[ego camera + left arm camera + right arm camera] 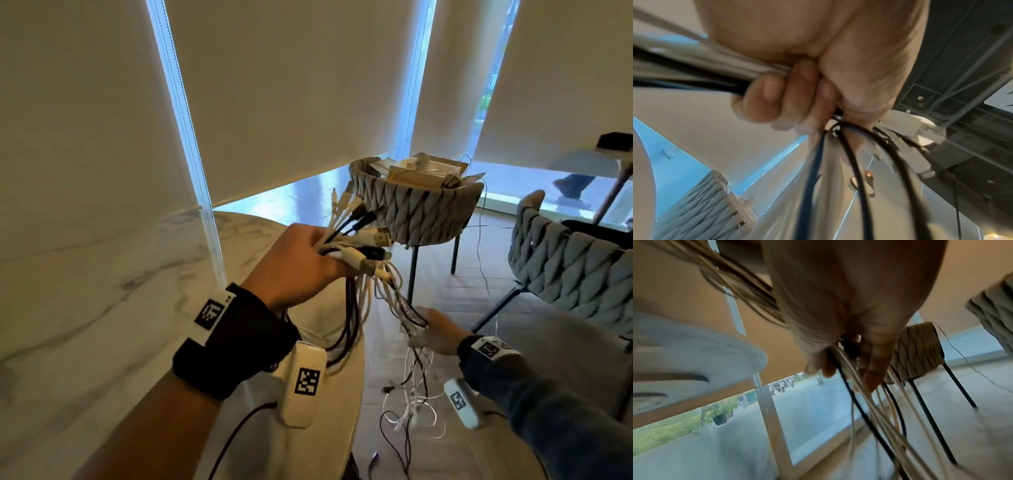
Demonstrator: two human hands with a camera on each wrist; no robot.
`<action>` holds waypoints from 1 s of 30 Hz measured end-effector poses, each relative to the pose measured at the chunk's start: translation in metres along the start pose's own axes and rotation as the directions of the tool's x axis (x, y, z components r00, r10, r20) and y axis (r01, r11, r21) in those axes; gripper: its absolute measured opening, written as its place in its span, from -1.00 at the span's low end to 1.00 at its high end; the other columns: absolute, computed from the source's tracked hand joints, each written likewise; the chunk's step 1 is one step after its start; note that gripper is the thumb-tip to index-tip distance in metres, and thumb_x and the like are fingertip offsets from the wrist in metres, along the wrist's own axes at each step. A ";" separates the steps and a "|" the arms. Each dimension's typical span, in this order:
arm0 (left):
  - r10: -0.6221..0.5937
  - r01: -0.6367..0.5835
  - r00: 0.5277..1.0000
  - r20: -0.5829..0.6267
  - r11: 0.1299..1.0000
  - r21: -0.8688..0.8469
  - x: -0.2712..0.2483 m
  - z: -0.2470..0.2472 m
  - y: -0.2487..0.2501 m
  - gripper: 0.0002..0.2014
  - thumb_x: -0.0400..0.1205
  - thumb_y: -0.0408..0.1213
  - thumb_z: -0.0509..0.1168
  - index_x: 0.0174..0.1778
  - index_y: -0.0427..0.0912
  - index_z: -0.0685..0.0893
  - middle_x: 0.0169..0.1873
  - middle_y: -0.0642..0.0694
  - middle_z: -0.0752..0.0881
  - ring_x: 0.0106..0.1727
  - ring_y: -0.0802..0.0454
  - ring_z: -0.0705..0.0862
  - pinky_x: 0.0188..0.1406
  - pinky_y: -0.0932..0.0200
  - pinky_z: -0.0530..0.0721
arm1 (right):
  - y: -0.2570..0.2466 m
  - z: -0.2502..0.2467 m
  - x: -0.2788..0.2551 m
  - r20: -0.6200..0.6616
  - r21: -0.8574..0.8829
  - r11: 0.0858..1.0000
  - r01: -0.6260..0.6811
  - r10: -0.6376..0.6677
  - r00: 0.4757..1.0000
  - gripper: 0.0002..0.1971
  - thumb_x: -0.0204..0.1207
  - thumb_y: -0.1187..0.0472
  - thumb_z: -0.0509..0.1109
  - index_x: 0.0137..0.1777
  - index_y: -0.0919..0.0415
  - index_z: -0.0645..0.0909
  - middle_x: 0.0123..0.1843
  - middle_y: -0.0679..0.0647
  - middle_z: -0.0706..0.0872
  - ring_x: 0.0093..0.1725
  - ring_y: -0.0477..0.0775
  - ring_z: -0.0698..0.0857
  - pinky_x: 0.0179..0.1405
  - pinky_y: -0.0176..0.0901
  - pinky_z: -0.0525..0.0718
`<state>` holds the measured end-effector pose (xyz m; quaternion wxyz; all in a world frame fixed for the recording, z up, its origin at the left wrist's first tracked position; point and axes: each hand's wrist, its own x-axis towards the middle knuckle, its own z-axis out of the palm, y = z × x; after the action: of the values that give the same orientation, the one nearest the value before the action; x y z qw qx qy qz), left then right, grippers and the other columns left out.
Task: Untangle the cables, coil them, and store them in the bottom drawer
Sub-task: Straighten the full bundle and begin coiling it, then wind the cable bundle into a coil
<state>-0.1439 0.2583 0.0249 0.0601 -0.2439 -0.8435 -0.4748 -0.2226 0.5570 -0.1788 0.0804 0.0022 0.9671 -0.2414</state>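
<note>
Cables [356,246] blk & wht; table [102,274] wht marble (grey veins).

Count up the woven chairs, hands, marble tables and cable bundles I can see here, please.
Woven chairs: 2, the far chair and the near chair
Hands: 2, the left hand and the right hand
Marble table: 1
Cable bundle: 1
Total: 6
</note>
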 end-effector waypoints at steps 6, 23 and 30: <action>-0.337 0.086 0.891 -0.303 0.782 -0.618 0.015 -0.009 -0.010 -0.51 0.67 -0.04 0.29 -0.58 -0.08 0.39 -0.67 0.03 0.21 -0.65 0.09 0.11 -0.58 0.26 0.10 | -0.058 -0.081 -0.031 0.121 -0.197 0.978 0.066 -0.042 0.992 -0.30 0.44 0.38 0.47 0.58 0.08 0.35 0.61 0.10 0.40 0.51 0.11 0.45 0.48 -0.07 0.43; -0.563 0.287 0.824 -0.063 0.511 -0.810 0.008 -0.035 -0.041 -0.73 0.29 -0.08 0.55 -0.24 -0.11 0.67 -0.33 -0.03 0.71 -0.24 0.08 0.66 -0.03 0.15 0.59 | -0.233 -0.076 -0.100 -0.246 0.124 0.794 0.595 -0.556 0.794 -0.78 0.72 0.02 0.14 -0.05 0.01 0.58 -0.28 -0.10 0.61 -0.32 -0.12 0.56 -0.31 -0.29 0.47; -0.157 -0.054 0.884 -0.440 0.901 -0.430 0.000 -0.074 -0.037 -0.39 0.31 0.06 0.58 0.28 0.08 0.62 0.16 0.05 0.70 0.19 0.22 0.67 0.20 0.24 0.53 | -0.241 -0.132 -0.099 0.188 -0.281 0.789 0.547 -0.513 0.837 -0.68 0.71 0.02 0.17 -0.15 0.09 0.67 -0.40 -0.12 0.57 -0.45 -0.20 0.50 -0.37 -0.36 0.45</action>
<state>-0.1705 0.1808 0.0366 0.1918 -0.1071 -0.6849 -0.6948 -0.1557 0.4089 0.0641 0.0577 -0.2947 0.9494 -0.0920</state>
